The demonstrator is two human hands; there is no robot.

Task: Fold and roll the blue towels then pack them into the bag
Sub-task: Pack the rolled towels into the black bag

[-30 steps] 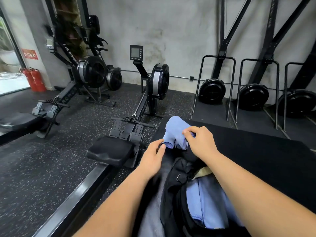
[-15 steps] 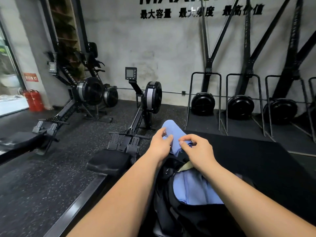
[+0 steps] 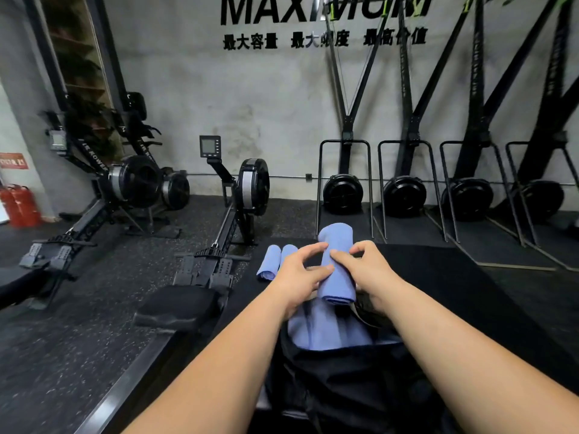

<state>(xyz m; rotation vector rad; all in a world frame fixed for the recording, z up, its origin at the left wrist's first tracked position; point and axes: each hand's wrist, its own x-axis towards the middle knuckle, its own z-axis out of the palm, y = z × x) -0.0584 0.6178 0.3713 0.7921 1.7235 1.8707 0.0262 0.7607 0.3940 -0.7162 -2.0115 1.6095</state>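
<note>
Spreading beneath both forearms, the black mat (image 3: 470, 292) gives the person a flat work surface, and it runs on past the hands toward the wall. Nearer than the hands, under the wrists, sits the black bag (image 3: 344, 386) with its mouth open upward, probably so that rolls can drop straight in. Blue towels (image 3: 329, 330) already lie inside that mouth, just below the heels of both hands.

Between the hands is the rolled towel (image 3: 336, 264). Its long axis runs away from the person. The far end stands past the fingertips and points toward the wall, while the near end dips toward the bag's opening. That tilt suggests it is being lined up to slide in lengthwise beside the packed ones.

The left hand (image 3: 297, 274) grips the roll's left side, thumb lying along it. The right hand (image 3: 366, 270) curls over from the right, and the fingertips of both nearly meet on top, likely to stop the roll unwinding.

Beyond the left hand's knuckles, two smaller rolls (image 3: 269, 261) lie side by side on the mat, pointing the same way and waiting to be packed.
</note>
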